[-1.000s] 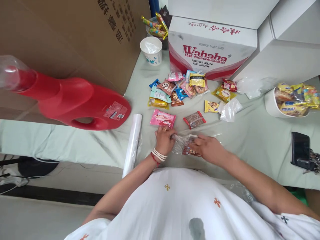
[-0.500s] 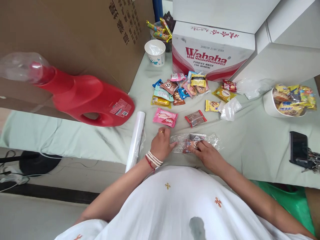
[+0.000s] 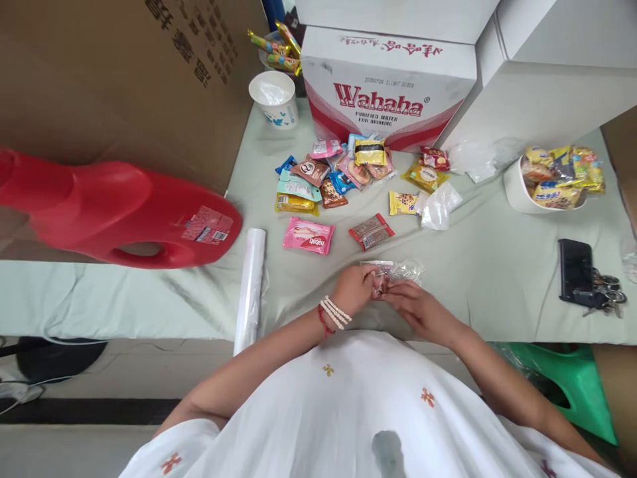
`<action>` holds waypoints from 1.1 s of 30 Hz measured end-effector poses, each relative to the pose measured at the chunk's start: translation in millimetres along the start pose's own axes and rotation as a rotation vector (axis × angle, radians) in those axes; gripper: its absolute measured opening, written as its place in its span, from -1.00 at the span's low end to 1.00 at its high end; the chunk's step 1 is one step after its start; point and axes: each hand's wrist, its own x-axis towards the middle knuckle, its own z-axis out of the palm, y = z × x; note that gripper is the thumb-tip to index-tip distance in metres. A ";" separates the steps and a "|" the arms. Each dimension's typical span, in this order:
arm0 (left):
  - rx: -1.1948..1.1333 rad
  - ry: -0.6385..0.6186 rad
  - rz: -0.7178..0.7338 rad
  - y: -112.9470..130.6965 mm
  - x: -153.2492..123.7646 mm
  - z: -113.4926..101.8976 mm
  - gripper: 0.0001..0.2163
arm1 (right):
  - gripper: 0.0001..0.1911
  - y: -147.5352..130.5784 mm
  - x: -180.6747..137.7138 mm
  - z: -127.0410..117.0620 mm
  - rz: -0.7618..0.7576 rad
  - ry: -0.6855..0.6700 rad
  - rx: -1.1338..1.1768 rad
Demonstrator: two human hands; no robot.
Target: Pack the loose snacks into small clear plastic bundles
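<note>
Hands meet at the near edge of the cloth-covered table (image 3: 497, 265), directly in front of the person. Left hand (image 3: 354, 289) is curled, with its fingers closed on the near end of a clear bag (image 3: 401, 270). Right hand (image 3: 421, 309) pinches the same end from the other side, and the fingertips of both hands touch at the grip. The bag lies on the table and extends away from the grip toward the far side. It is crumpled, with small wrapped snacks inside; their count cannot be read. A bead bracelet (image 3: 336, 312) sits on the left wrist.

Just beyond the grip lies a brown packet (image 3: 371, 231), with a pink wafer packet (image 3: 308, 236) to its left. Left of the grip, near the left forearm, a white roll of bags (image 3: 249, 289) lies lengthwise. Farther left, a red jug (image 3: 114, 212) lies on its side.

Well beyond the grip is a pile of snack packets (image 3: 328, 172), with a white carton (image 3: 388, 99) behind it and a paper cup (image 3: 275, 99) beside the carton.

Right of the grip, well apart, is a black phone (image 3: 576, 271) with keys (image 3: 604, 292) touching it. Beyond those stands a white bowl (image 3: 516, 194) heaped with packets.
</note>
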 end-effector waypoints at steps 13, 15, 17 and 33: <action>0.940 0.404 0.161 -1.7 -9.4 7.8 -0.32 | -0.80 -14.4 9.7 -4.8 0.523 0.392 -0.056; 0.932 0.332 0.121 -3.8 -5.9 5.8 -0.48 | -0.79 -29.4 25.4 2.9 0.449 0.292 -0.034; 0.873 0.270 0.102 -4.9 -2.6 -0.2 -0.66 | -0.75 -38.1 41.1 16.9 0.395 0.206 -0.044; -0.449 -0.231 0.169 36.9 -44.5 -26.3 -0.53 | -0.60 -11.5 8.5 -10.2 0.574 0.479 0.452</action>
